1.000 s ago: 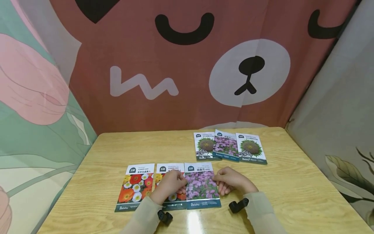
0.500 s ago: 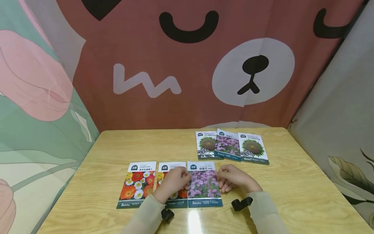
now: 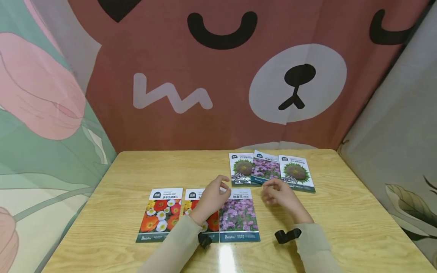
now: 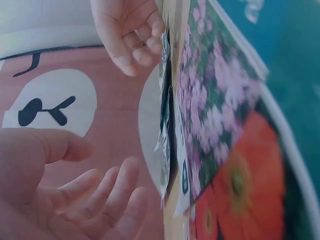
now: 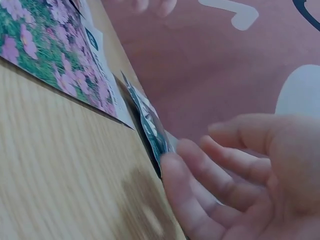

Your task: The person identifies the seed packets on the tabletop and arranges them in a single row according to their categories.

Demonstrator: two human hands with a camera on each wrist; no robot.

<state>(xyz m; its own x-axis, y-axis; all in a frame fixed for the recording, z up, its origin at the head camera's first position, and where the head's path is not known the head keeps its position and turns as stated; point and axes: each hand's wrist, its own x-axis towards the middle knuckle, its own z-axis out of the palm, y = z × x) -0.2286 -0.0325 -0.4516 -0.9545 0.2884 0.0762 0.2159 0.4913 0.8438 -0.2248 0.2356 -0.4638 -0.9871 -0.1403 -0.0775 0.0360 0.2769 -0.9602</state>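
In the head view a front row of flower seed packets lies on the table: a poppy packet (image 3: pixel 159 216) at left, a second poppy packet (image 3: pixel 213 222) partly covered by my left arm, and a pink-flower packet (image 3: pixel 239 216) at right. My left hand (image 3: pixel 212 198) hovers over the top of the second and third packets, fingers loosely bent, holding nothing. Beyond the pink packet's right edge, my right hand (image 3: pixel 281 197) is raised near the back packets, its relaxed fingers apart in the right wrist view and nothing in them.
Behind the row lie a left sunflower-head packet (image 3: pixel 241 168), a second pink-flower packet (image 3: pixel 266 168) overlapping it, and a right sunflower-head packet (image 3: pixel 296 172). The wooden table (image 3: pixel 341 227) meets a bear-print curtain (image 3: pixel 225 129) at the back.
Both hands have left the sides of the front pink-flower packet and moved forward and up towards the back packets. The packets stay in place.
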